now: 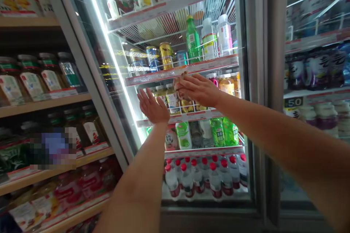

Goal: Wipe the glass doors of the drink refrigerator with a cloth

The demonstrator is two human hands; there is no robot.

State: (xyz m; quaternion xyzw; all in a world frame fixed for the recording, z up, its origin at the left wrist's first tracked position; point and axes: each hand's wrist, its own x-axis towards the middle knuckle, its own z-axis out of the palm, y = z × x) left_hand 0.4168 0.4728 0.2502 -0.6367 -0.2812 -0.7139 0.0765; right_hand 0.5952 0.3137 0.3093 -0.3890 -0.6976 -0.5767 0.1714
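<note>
Palm toward the shelves, my left hand (153, 107) is spread wide and holds nothing, just beside a pale-labelled bottle (172, 102). My right hand (198, 89) is bunched at the front edge of the cooler shelf (155, 75), its fingertips (180, 84) blurred, so I cannot tell whether they grip anything. Only a narrow gap separates my hands. A juice bottle (226, 85) sits close on the right, and the lower shelf edge (180, 118) runs just under my left hand. The door frame (120, 116) stands well left.
</note>
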